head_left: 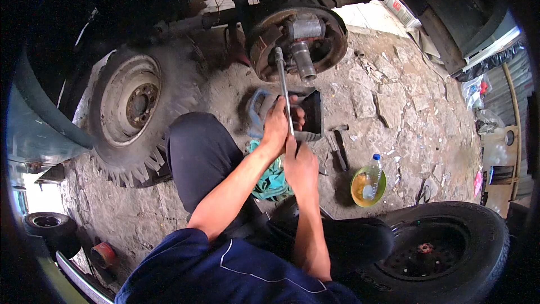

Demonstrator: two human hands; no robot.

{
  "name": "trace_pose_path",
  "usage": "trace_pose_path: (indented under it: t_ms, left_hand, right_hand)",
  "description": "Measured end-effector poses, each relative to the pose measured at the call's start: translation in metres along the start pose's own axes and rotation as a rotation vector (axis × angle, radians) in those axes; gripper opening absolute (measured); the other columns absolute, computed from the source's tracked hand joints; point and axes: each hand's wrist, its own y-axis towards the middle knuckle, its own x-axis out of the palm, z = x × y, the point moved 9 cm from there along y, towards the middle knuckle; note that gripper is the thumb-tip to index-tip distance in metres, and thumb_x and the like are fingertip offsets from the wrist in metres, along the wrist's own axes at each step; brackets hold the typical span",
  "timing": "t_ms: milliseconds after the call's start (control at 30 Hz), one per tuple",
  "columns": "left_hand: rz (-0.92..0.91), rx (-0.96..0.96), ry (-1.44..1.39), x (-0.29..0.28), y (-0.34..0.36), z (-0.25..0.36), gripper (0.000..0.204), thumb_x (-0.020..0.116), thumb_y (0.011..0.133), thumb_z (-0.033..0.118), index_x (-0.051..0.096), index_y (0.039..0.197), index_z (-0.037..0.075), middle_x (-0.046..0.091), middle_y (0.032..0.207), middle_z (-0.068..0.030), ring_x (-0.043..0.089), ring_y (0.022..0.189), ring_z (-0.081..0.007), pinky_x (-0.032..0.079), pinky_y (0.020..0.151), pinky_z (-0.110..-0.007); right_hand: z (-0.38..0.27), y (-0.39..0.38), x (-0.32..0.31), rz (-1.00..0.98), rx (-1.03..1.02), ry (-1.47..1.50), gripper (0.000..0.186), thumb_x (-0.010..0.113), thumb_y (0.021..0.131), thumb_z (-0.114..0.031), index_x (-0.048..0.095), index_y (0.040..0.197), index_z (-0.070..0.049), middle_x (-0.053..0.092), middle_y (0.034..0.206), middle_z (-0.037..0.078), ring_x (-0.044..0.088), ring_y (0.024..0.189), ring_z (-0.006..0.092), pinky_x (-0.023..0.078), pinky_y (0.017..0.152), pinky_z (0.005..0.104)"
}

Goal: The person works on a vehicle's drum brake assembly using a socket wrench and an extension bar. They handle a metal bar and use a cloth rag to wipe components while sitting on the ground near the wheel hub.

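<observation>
Bar (283, 76), steel: clamped in the fingers of left hand (276, 122), above, and right hand (302, 166), below; tip held at brake (262, 46).

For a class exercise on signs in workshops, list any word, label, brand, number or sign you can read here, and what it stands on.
No text is clear enough to quote.
White package, upper right: red patch and faint marks, too small to read.
Tyre, lower right: raised sidewall lettering, too dark and blurred to read.
</observation>
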Motion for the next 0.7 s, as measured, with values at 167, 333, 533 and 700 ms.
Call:
trace_pose_path:
  t_ms: [167, 333, 533, 700]
  left_hand:
    - [0.053, -0.147, -0.101, 0.001, 0.021, 0.011, 0.031, 0.036, 0.096, 0.028, 0.050, 0.105, 0.002, 0.064, 0.091, -0.0123, 0.062, 0.079, -0.0204, 0.049, 0.071, -0.030]
    - [0.156, -0.172, 0.102, 0.013, 0.056, 0.039, 0.032, 0.038, 0.095, 0.029, 0.052, 0.102, 0.001, 0.065, 0.088, -0.0120, 0.062, 0.083, -0.0195, 0.048, 0.078, -0.032]
    - [0.183, -0.157, 0.338, -0.003, 0.062, 0.051, 0.035, 0.038, 0.095, 0.036, 0.060, 0.092, 0.009, 0.063, 0.083, -0.0041, 0.055, 0.078, -0.0156, 0.044, 0.075, -0.036]
    - [0.194, -0.148, 0.353, -0.007, 0.023, 0.042, 0.039, 0.039, 0.095, 0.043, 0.057, 0.093, 0.008, 0.058, 0.085, -0.0034, 0.053, 0.079, -0.0140, 0.044, 0.070, -0.033]
  right_hand:
    - [-0.024, 0.052, 0.012, -0.108, -0.079, 0.013, 0.037, 0.044, 0.091, -0.030, 0.054, 0.097, 0.005, 0.058, 0.092, 0.033, 0.054, 0.090, 0.0499, 0.041, 0.080, 0.0538]
    - [-0.021, 0.127, 0.038, -0.255, -0.124, 0.118, 0.033, 0.041, 0.093, -0.027, 0.050, 0.105, 0.002, 0.060, 0.075, 0.021, 0.059, 0.055, 0.0257, 0.046, 0.045, 0.0384]
    - [-0.048, 0.112, 0.035, -0.357, 0.161, 0.691, 0.027, 0.039, 0.097, -0.036, 0.048, 0.095, -0.011, 0.039, 0.055, -0.001, 0.035, 0.037, 0.0112, 0.029, 0.031, 0.0279]
    - [-0.039, 0.111, 0.056, -0.584, 0.270, 1.002, 0.035, 0.039, 0.098, -0.038, 0.049, 0.083, -0.008, 0.041, 0.053, 0.001, 0.033, 0.034, 0.0127, 0.026, 0.030, 0.0300]
